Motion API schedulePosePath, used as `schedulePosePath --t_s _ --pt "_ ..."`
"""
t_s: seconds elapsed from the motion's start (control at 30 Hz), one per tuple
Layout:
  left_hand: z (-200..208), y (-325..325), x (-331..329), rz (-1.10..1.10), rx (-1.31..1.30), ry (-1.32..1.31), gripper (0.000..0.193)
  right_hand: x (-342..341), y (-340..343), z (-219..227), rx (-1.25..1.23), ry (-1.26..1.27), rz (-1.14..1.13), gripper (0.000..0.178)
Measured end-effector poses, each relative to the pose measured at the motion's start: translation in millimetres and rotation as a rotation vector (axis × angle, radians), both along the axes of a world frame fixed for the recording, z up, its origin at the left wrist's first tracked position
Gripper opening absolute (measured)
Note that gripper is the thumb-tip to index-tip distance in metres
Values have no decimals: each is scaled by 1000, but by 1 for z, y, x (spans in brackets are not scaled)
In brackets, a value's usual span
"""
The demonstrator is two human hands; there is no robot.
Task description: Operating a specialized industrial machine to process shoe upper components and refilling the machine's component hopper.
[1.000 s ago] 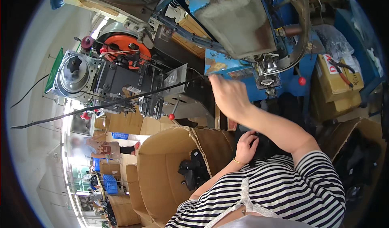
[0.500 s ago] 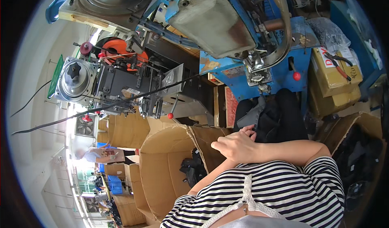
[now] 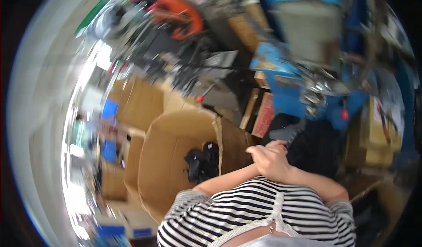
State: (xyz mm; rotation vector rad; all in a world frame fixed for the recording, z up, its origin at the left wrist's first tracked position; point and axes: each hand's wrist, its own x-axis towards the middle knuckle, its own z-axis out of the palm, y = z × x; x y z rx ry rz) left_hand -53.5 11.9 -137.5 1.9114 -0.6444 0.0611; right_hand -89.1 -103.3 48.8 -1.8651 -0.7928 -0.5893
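My forearms cross over my lap. My right hand [image 3: 271, 164] lies on top, across the left wrist, bent at the knuckles, its fingertips hidden. Beyond it the fingers of my left hand [image 3: 278, 145] come out, curled at the edge of a black piece of soft material with a dark grey flap [image 3: 283, 133]; the rest of that hand is covered. The piece rests on my black-trousered knees [image 3: 314, 148], below the metal working head [image 3: 314, 93] of a blue machine [image 3: 281, 86]. Motion blur hides its exact kind.
Left of me stands an open cardboard box [image 3: 165, 148] with black pieces [image 3: 202, 162] inside. Taped cartons [image 3: 376, 137] are stacked at the right, pliers [image 3: 383, 121] on top. A red-knobbed lever [image 3: 344, 114] sticks out of the blue machine. Another machine with an orange wheel [image 3: 191, 20] stands far left.
My view has swung left and blurred, so the machines and cartons sit farther right. The grey flap has come away from the machine head and lies lower, by my hands, which stay crossed.
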Motion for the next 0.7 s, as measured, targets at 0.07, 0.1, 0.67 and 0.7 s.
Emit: schedulePosePath --t_s 0.07,0.1,0.67,0.7 --pt "-21 -13 0 54 -142 -19 13 1 1 -6 -35 6 2 22" --pt "-27 -15 3 -10 -251 -4 13 1 5 -8 -46 -3 -1 20" --pt "2 -3 -6 108 32 -158 16 -14 57 -28 -203 100 393 14" --pt "2 -3 -7 110 30 -158 16 -15 57 -29 -205 107 399 14"
